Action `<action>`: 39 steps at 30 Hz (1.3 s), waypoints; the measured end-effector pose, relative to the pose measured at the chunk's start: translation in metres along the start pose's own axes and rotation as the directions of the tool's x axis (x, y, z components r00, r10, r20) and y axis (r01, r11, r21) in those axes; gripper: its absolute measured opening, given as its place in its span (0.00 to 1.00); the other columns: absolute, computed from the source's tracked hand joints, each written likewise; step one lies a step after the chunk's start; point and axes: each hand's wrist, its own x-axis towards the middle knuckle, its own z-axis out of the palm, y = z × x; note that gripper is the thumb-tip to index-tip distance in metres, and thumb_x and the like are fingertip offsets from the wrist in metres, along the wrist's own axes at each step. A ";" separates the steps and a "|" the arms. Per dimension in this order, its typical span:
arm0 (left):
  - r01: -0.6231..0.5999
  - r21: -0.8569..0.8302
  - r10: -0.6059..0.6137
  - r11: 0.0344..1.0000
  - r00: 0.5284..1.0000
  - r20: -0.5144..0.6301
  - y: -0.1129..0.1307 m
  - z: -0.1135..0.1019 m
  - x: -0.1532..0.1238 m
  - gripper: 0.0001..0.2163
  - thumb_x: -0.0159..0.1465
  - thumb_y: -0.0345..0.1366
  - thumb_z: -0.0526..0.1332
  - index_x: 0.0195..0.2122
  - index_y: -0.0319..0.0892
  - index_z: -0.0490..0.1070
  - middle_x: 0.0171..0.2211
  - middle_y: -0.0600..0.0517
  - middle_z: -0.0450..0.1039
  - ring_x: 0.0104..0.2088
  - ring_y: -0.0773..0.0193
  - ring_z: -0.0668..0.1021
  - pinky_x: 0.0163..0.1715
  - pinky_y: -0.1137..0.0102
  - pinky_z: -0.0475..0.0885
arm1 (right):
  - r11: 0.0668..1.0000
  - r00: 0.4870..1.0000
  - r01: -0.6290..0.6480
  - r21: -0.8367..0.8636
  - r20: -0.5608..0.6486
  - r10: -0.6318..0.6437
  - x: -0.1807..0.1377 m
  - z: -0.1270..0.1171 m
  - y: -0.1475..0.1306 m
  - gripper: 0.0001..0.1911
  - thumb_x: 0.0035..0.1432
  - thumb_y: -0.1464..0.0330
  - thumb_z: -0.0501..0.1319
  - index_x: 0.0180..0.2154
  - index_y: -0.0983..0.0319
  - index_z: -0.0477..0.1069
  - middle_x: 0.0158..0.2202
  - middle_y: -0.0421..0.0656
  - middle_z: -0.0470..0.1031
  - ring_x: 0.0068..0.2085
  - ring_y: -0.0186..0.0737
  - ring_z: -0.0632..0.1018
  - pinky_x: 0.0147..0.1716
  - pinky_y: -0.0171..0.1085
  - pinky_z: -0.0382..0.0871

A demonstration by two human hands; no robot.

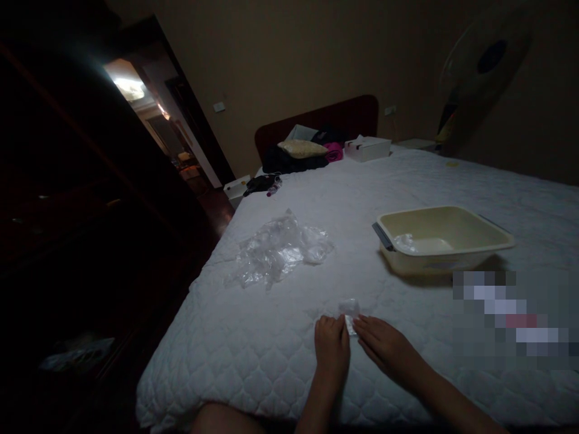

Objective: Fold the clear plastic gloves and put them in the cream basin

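A small clear plastic bag lies on the white quilted mattress cover near the front edge of the bed. Its lower part, shiny and pale, shows between my two hands. My left hand has its fingers curled in and pinches the bag's left side. Stretched out and close together, the fingers of my right hand rest on the right side of the bag. What lies beneath the fingertips is hidden.
Crumpled clear plastic bags are heaped at centre left. A cream basin with grey handles stands to the right, a bit of plastic inside. Clothes, a pillow and a white box are by the headboard. A fan stands far right.
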 end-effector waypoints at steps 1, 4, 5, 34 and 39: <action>0.006 0.002 -0.006 1.000 1.000 -0.009 0.000 -0.001 0.000 0.10 0.60 0.26 0.56 0.39 0.43 0.72 0.29 0.50 0.70 0.33 0.61 0.71 0.35 0.66 0.67 | 1.000 1.000 -0.013 0.002 0.005 0.013 0.000 0.001 -0.001 0.18 0.58 0.73 0.54 0.50 0.59 0.68 0.48 0.46 0.74 0.48 0.44 0.74 0.47 0.46 0.70; 0.000 0.032 0.002 0.999 0.996 -0.087 0.000 -0.002 -0.001 0.11 0.59 0.25 0.56 0.41 0.43 0.71 0.33 0.48 0.70 0.37 0.59 0.72 0.37 0.64 0.68 | 1.000 0.999 -0.026 0.005 0.033 0.026 -0.001 0.002 -0.002 0.17 0.58 0.74 0.54 0.49 0.59 0.69 0.48 0.46 0.74 0.49 0.44 0.74 0.48 0.46 0.70; -0.033 0.045 0.038 0.998 0.991 -0.126 -0.001 -0.001 -0.002 0.12 0.59 0.24 0.55 0.42 0.43 0.71 0.37 0.46 0.70 0.41 0.57 0.72 0.39 0.62 0.69 | 0.999 0.999 -0.031 0.009 0.039 0.031 -0.001 0.002 -0.001 0.17 0.58 0.74 0.54 0.49 0.59 0.69 0.49 0.46 0.73 0.49 0.44 0.74 0.48 0.46 0.70; 0.145 -0.645 -0.108 0.750 0.989 0.096 -0.009 -0.011 -0.005 0.14 0.55 0.33 0.61 0.43 0.41 0.71 0.43 0.47 0.73 0.45 0.59 0.74 0.47 0.62 0.68 | 0.936 0.964 -0.223 0.271 -0.084 0.254 0.020 -0.025 -0.008 0.12 0.60 0.69 0.51 0.42 0.60 0.71 0.38 0.46 0.77 0.40 0.41 0.77 0.40 0.41 0.73; 0.277 -0.772 -0.202 0.572 0.960 0.195 -0.011 -0.016 0.005 0.09 0.53 0.40 0.63 0.26 0.39 0.74 0.27 0.50 0.73 0.31 0.63 0.74 0.35 0.69 0.70 | 0.813 0.908 -0.385 0.437 0.021 0.419 0.043 -0.038 -0.013 0.14 0.59 0.64 0.52 0.43 0.58 0.71 0.39 0.45 0.77 0.41 0.42 0.77 0.42 0.42 0.71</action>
